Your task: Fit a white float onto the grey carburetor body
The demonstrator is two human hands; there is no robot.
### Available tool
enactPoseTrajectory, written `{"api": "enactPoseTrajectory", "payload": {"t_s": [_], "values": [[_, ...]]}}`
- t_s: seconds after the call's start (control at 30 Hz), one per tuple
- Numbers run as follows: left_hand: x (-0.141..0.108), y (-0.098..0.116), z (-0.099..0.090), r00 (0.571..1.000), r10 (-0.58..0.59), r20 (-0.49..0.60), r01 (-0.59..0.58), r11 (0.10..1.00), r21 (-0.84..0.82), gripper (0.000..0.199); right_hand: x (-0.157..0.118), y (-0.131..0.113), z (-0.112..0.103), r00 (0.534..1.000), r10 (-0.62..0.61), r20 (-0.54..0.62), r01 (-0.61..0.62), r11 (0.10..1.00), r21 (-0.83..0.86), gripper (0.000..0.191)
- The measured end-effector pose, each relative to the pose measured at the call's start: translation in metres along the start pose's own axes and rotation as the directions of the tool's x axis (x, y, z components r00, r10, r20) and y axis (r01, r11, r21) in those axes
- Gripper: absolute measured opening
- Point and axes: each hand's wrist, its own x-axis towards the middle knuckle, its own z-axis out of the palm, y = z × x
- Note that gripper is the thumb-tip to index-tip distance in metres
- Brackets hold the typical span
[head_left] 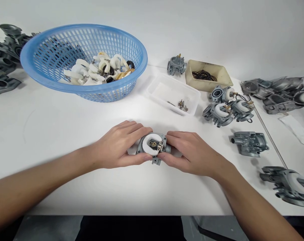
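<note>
A grey metal carburetor body point(155, 161) is between my two hands, just above or on the white table; its open side faces up. A white C-shaped float point(147, 146) sits in it around brass parts. My left hand point(124, 144) grips the carburetor's left side, fingers along the far edge and thumb on the near edge. From the right, my right hand point(189, 150) holds the other side, its thumb and fingertips close to the float's hinge point(161, 146). Both hands are closed on the body, and the fingertips partly cover its rim.
A blue basket point(84, 87) of white and black floats stands at the back left. Behind my hands is a clear plastic tray point(157, 87) with small brass parts. A beige box point(207, 85) holds black rings. Several carburetors point(249, 144) lie on the right, more point(6, 63) at far left.
</note>
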Motion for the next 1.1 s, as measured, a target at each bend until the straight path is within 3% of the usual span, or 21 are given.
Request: {"api": "enactPoseTrajectory", "payload": {"t_s": [1.1], "values": [[-0.002, -0.001, 0.002, 1.0, -0.012, -0.006, 0.012, 1.0, 0.011, 0.047, -0.005, -0.009, -0.006, 0.992, 0.102, 0.069, -0.096, 0.991, -0.09, 0.049]]}}
